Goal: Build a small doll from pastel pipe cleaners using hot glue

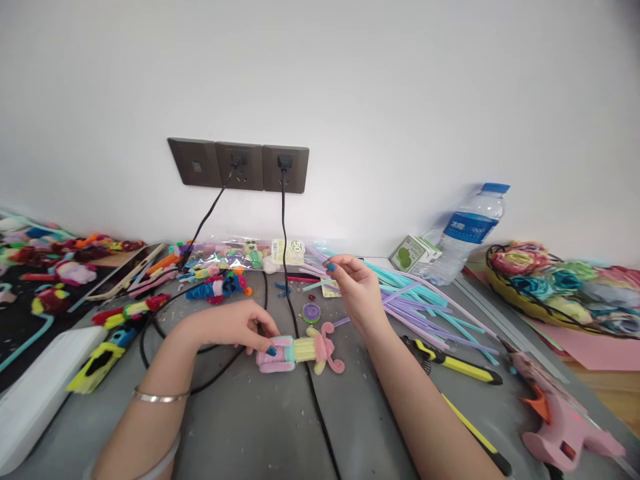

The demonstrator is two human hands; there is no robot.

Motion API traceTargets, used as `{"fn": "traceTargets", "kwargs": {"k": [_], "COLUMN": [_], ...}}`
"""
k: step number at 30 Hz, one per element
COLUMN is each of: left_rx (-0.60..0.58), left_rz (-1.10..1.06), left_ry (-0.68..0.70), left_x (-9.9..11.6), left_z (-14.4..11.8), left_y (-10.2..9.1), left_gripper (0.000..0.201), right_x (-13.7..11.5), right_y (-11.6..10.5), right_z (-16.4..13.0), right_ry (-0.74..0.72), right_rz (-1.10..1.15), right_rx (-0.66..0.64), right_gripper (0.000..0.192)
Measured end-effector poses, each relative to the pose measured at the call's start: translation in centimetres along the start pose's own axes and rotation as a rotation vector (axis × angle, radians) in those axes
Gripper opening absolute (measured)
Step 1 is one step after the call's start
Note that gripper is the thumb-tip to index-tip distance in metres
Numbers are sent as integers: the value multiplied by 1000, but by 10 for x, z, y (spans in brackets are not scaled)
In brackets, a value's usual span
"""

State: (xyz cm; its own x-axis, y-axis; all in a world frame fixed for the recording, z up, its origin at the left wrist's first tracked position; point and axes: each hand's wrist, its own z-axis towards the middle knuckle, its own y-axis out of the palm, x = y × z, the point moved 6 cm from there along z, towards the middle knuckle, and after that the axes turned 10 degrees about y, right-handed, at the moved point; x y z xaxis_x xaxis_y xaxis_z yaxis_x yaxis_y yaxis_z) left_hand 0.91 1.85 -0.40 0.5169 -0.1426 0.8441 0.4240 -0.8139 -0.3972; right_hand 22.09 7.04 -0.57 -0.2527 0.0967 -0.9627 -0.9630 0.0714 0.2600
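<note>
Surface (280, 427): grey, speckled with small crumbs, carrying everything under and around both hands.
Wall sockets (239, 165): dark plate well beyond the hands, two black cables (300, 347) running down between them.
Basket (545, 293): far to the right of the right hand, heaped with coloured flowers.
Pipe cleaners (425, 300): loose pastel bundle fanned out just right of the right hand.
Water bottle (465, 233): leaning beyond the right hand, beside a small green carton (415, 253).
Glue gun (560, 420): pink, lying near the right forearm's outer side.
Left hand (230, 327): fingers curled down, fingertips pressing the pink end of the doll.
Right hand (357, 290): raised off the surface, fingers bent, thumb and forefinger pinching a thin purple pipe cleaner strand (345, 320).
Doll (300, 350): fuzzy pink, green and yellow figure lying flat between the hands, touching the left fingertips.
Cutters (457, 363): yellow-handled, just right of the right wrist.
Spool (311, 312): small purple disc just beyond the doll.
</note>
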Motion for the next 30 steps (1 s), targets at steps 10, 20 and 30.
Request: {"fn": "traceTargets", "kwargs": {"k": [10, 20, 30], "left_rx": [806, 1138, 990], "left_rz": [178, 697, 812], "left_ry": [-46, -585, -614], "left_x": [-22, -74, -91], "left_z": [-37, -79, -65], "left_y": [-73, -109, -108], "left_gripper": [31, 51, 48], "right_x": [1, -3, -5], "right_y": [9, 9, 9], "right_z": [-3, -3, -4], "right_ry": [25, 1, 16], "right_rz": [-102, -106, -98], "right_rx": [-108, -89, -101], "right_gripper": [20, 23, 19]}}
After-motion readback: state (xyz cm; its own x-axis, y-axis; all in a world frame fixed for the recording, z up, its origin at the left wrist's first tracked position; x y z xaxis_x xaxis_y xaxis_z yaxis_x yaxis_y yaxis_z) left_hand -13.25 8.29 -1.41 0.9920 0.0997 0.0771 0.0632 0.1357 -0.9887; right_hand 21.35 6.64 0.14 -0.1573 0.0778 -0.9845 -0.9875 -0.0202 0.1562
